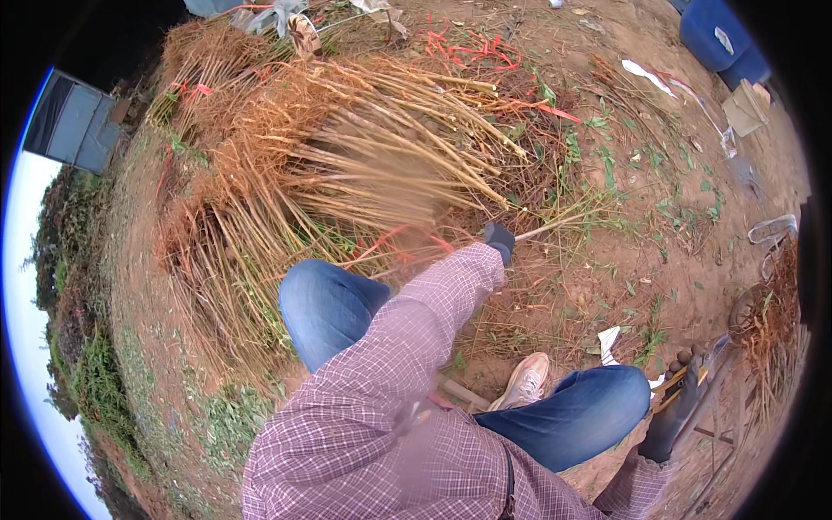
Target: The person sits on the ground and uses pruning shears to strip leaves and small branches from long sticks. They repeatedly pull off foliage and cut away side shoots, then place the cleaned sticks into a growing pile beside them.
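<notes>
Near right, the right hand (678,403), dark-gloved, has its grip closed around yellow-handled pruning shears (685,374) beside the right knee. Farther, at centre, the left hand (499,242), also gloved, has its grip closed on one thin sapling stem (548,228) lying on the soil. Left of it lies a large pile of bare-root saplings (347,165). Far right stands a blue barrel (715,35), with a tan cardboard box (745,108) just beside it.

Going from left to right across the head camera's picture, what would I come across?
Grey panel → big pile of bare-root saplings → gloved left hand gripping one sapling stem → pale shoe → gloved right hand holding yellow-handled pruning shears → smaller root bundle.
</notes>
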